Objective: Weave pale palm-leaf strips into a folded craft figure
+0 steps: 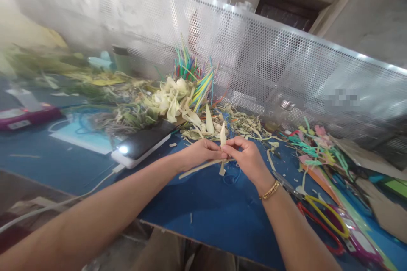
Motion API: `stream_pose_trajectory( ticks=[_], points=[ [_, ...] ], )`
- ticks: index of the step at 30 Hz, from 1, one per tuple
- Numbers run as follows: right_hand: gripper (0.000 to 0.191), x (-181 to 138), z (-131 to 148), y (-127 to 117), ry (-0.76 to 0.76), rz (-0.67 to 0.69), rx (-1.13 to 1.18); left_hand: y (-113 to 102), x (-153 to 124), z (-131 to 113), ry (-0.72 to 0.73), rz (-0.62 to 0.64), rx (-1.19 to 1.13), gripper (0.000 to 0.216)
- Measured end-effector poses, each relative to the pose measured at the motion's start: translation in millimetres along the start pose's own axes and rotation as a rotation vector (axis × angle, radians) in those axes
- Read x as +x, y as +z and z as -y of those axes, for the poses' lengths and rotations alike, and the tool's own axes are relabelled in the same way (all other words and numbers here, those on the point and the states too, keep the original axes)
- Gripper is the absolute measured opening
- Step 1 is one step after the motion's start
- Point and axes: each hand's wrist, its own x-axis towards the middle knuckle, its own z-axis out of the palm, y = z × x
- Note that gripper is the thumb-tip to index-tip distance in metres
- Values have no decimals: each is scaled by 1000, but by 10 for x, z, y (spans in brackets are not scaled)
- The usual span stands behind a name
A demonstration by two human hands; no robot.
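My left hand (206,153) and my right hand (243,154) meet above the blue table (203,207). Both are closed in a pinch on one pale husk strip (223,133), whose pointed end stands up between the fingertips. Its lower end (222,170) shows beneath the fingers. A long, narrow pale strip (199,169) runs out to the left below my left hand; whether it is gripped too I cannot tell. Thin blue strands (233,176) lie under my right hand. Just beyond, a single pale husk piece (209,119) leans upright against scattered dry scraps (244,123).
Scissors with red and yellow handles (341,222) lie beside my right forearm. At left are a white device with a lit lamp (143,144) and its cable (95,188). Husks (173,99) and coloured pipe cleaners (200,76) are heaped before a perforated metal panel (254,46).
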Motion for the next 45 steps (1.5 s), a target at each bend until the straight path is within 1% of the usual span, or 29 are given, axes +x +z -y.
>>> stream_pose_trajectory(
  ticks=[2,5,9,13,16,18,19,21,22,23,24,27,29,31,34,37,40,45],
  points=[
    [18,-2,-18,24,28,-9,85,0,2,3,-12,5,15,37],
    [19,1,-22,48,-11,-84,116,3,-1,2,-19,32,27,36],
    [18,0,-3,61,-41,-180,94,15,-15,-5,18,44,40,31],
    [19,-2,-13,77,-76,-202,57,26,-26,-4,31,48,21,25],
    [21,6,-30,82,-100,-219,4,34,-20,4,33,35,0,25],
    [18,11,-22,64,-140,-272,-54,40,-4,7,9,6,-74,28],
    [16,11,-9,50,-167,-326,-84,42,9,8,-1,-20,-145,29],
    [18,1,32,18,-211,-464,-145,41,40,8,-4,-97,-329,29],
    [19,-9,57,7,-223,-513,-179,38,57,9,10,-147,-420,28],
    [19,-22,81,3,-226,-527,-217,34,73,10,33,-198,-493,27],
    [21,-37,102,9,-222,-504,-259,30,88,12,58,-243,-545,26],
    [33,-81,124,77,-192,-313,-386,29,112,21,122,-314,-611,26],
    [31,-96,104,139,-176,-219,-450,40,110,23,138,-321,-623,27],
    [28,-100,72,186,-165,-166,-490,52,100,22,146,-316,-624,30],
    [25,-96,42,207,-151,-119,-510,52,82,17,147,-319,-579,33],
    [26,-102,47,202,-159,-79,-517,33,69,9,129,-370,-473,32],
    [25,-114,70,206,-188,-48,-525,14,67,7,155,-423,-400,29],
    [25,-125,112,200,-236,-34,-540,7,93,18,214,-501,-465,27]
  ],
)
